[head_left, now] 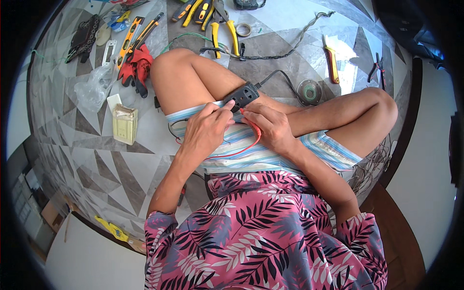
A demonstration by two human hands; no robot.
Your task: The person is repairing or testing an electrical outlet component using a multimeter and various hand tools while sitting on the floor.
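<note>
A black extension socket (241,96) lies tilted over my crossed legs, its cord leading off from the far end. My left hand (207,126) is closed at the socket's near left end, with fingertips on its face; what lies under the palm is hidden. My right hand (268,126) pinches a red test probe (242,111) whose tip is close to the near edge of the socket. From it a red lead (251,143) curves back across my striped shorts and passes under my left forearm.
Pliers (233,38), a utility knife (331,65) and a tape roll (243,30) lie on the tiled floor beyond my legs. To the left are a red-and-black glove (137,69), a level (129,41), a plastic bag (95,87) and a pale yellow box (125,126).
</note>
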